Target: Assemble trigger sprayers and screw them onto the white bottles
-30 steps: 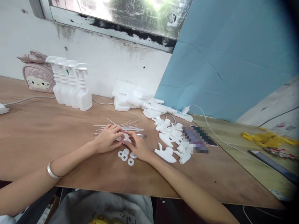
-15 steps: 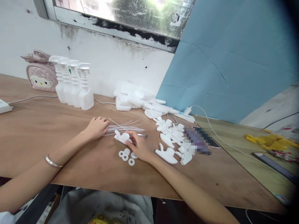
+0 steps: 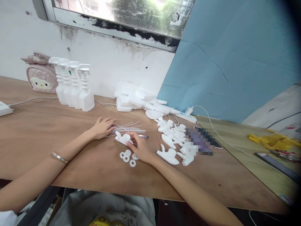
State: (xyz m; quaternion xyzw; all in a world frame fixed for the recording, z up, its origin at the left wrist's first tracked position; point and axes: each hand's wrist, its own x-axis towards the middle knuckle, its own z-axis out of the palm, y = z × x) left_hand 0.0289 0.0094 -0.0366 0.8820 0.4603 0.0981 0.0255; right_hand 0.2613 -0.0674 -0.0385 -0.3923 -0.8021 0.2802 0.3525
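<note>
My right hand (image 3: 139, 146) rests on the wooden table (image 3: 42, 131) and pinches a white spray trigger head (image 3: 122, 138) that lies flat beside it. My left hand (image 3: 102, 127) lies at the left end of a bundle of thin clear dip tubes (image 3: 131, 128), fingers closed over the tube ends; which tube they pinch is too fine to tell. Several white ring washers (image 3: 128, 156) lie just in front of my right hand.
Several upright white spray bottles (image 3: 72, 84) stand at the back left beside a pink bag (image 3: 39, 77). Empty bottles lie in a heap (image 3: 136, 99) at the wall. More trigger heads (image 3: 174, 141) lie to the right, next to a phone (image 3: 202, 139) and a power strip (image 3: 185, 116).
My left hand left the trigger head, moved left to the tube ends, then slid a little right along them. My right hand stayed on the trigger head.
</note>
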